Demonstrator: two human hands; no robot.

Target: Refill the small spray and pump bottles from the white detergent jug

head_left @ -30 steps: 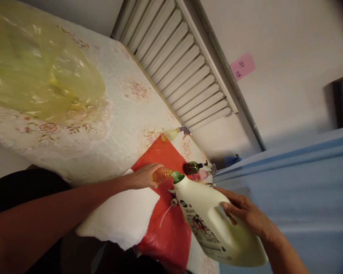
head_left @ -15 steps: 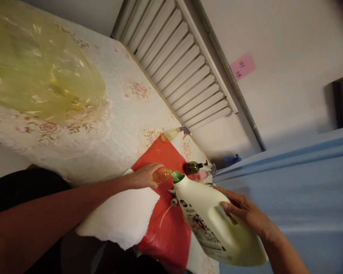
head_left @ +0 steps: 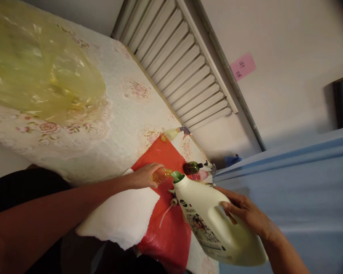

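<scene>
My right hand point(head_left: 244, 214) grips the handle of a big cream detergent jug point(head_left: 214, 222), tilted so its green spout point(head_left: 177, 176) touches the mouth of a small clear bottle point(head_left: 161, 175) with amber liquid. My left hand point(head_left: 144, 176) is closed round that small bottle, holding it over a red plastic sheet point(head_left: 167, 224) on the floral table cover point(head_left: 117, 121).
A dark green pump bottle point(head_left: 192, 167) and a pink one point(head_left: 201, 175) lie just behind the spout. A pale spray bottle point(head_left: 173, 133) lies at the red sheet's far corner. White cloth point(head_left: 122, 217) lies under my left forearm. A yellow plastic bag point(head_left: 37, 64) sits at upper left.
</scene>
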